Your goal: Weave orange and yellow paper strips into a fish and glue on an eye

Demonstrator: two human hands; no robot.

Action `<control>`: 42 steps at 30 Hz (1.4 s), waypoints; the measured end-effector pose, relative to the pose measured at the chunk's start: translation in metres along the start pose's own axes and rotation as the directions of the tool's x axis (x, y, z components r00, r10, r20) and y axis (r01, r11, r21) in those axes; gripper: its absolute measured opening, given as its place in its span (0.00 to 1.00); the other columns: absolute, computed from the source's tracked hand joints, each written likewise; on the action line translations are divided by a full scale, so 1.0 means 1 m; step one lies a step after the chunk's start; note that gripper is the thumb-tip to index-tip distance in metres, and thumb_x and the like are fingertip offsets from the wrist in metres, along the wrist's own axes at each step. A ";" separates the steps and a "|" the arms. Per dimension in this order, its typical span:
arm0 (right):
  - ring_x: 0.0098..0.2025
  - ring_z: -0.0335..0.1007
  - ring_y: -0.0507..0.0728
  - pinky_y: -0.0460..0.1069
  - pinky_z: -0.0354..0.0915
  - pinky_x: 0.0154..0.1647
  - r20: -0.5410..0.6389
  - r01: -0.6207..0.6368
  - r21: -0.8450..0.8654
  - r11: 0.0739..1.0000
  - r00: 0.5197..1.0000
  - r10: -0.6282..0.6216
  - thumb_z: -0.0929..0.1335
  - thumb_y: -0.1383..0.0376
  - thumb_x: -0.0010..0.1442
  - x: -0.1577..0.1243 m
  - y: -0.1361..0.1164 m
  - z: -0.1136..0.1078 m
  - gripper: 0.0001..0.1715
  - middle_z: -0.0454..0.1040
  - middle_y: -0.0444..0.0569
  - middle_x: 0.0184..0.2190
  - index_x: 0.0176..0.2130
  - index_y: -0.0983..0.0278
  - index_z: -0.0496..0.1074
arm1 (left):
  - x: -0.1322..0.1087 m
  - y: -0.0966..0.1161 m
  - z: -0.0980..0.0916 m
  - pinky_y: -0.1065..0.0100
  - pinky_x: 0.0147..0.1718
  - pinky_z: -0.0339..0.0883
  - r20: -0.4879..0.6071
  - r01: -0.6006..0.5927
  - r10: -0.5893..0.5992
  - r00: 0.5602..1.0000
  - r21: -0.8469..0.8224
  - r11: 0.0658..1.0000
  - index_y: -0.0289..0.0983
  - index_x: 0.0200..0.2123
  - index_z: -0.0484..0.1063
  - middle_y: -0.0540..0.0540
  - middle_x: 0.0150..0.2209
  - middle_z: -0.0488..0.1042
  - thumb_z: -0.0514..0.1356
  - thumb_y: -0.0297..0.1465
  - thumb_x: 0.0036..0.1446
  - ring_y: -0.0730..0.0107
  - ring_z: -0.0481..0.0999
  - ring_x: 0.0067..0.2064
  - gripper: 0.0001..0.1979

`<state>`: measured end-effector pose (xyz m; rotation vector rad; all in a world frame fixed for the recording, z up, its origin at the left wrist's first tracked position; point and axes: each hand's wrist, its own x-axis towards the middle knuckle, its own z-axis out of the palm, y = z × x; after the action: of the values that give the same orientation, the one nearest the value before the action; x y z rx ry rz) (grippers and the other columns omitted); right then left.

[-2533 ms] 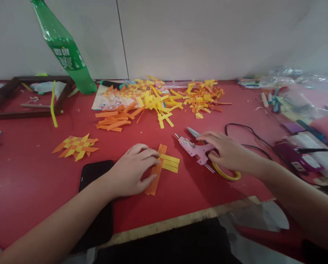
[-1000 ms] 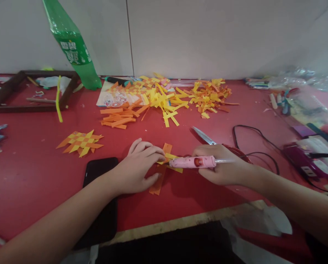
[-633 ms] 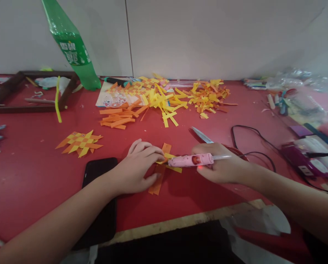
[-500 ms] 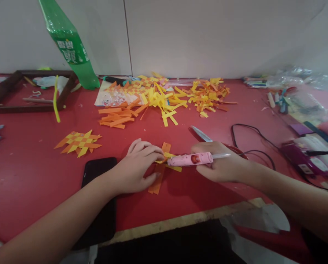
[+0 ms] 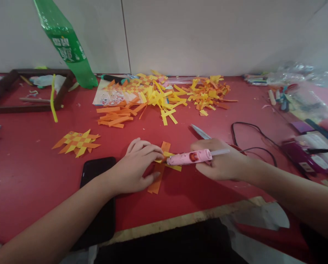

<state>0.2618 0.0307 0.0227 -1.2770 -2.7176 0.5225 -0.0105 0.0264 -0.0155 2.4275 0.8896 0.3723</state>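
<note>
My right hand (image 5: 221, 159) is closed around a pink glue gun (image 5: 190, 157) with a clear glue stick at its back end. The gun's nozzle touches crossed orange and yellow paper strips (image 5: 157, 179) lying on the red table. My left hand (image 5: 139, 167) rests over the left part of these strips, its fingertips pressing on them near the nozzle. Scissors (image 5: 200, 132) lie just beyond my right hand, their handles partly hidden by it. A woven orange and yellow paper fish (image 5: 77, 142) lies to the left of my left hand.
A black phone (image 5: 98, 170) lies under my left forearm. Orange (image 5: 115, 117) and yellow strips (image 5: 164, 97) are heaped behind. A green bottle (image 5: 70, 51) stands beside a brown frame (image 5: 21, 109). A black cable (image 5: 251, 125) and a purple device (image 5: 303, 157) are on the right.
The whole view has shifted slightly. Both hands, the glue gun and the strips keep nearly the same places relative to each other.
</note>
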 end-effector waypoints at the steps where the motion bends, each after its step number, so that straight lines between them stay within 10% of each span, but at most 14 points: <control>1: 0.22 0.50 0.50 0.50 0.47 0.28 0.004 -0.002 0.000 1.000 1.000 0.002 0.59 0.68 0.50 0.000 -0.001 -0.001 0.12 0.54 0.39 0.19 0.24 0.60 0.46 | 0.000 0.000 0.000 0.49 0.60 0.49 -0.001 0.003 -0.003 1.000 0.004 1.000 0.42 0.49 0.70 0.47 0.54 0.72 0.61 0.33 0.59 0.56 0.65 0.55 0.14; 16: 0.23 0.54 0.51 0.51 0.59 0.37 0.008 -0.012 0.022 1.000 1.000 0.011 0.61 0.71 0.50 0.001 -0.004 -0.007 0.11 0.59 0.40 0.19 0.21 0.61 0.55 | 0.001 0.000 -0.001 0.45 0.61 0.47 -0.009 0.010 -0.010 1.000 0.008 1.000 0.42 0.49 0.71 0.45 0.53 0.73 0.61 0.33 0.58 0.54 0.66 0.55 0.15; 36: 0.20 0.45 0.49 0.51 0.41 0.25 0.182 0.051 -0.323 0.945 0.983 0.009 0.68 0.66 0.49 0.034 -0.037 -0.042 0.10 0.62 0.45 0.18 0.21 0.63 0.62 | 0.001 0.000 -0.001 0.47 0.57 0.52 -0.022 -0.018 0.018 1.000 0.002 1.000 0.43 0.50 0.69 0.45 0.54 0.73 0.61 0.30 0.56 0.54 0.66 0.55 0.18; 42: 0.19 0.46 0.48 0.50 0.40 0.25 0.079 -0.076 -0.370 0.926 0.990 0.113 0.68 0.67 0.52 0.014 0.012 -0.073 0.15 0.59 0.41 0.17 0.22 0.62 0.57 | 0.001 0.001 0.000 0.44 0.60 0.50 -0.029 0.002 -0.002 1.000 0.021 1.000 0.41 0.48 0.70 0.44 0.53 0.73 0.62 0.31 0.56 0.53 0.66 0.54 0.15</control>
<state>0.2780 0.0678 0.0866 -1.5063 -2.9469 0.0816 -0.0096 0.0264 -0.0150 2.4461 0.9126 0.3996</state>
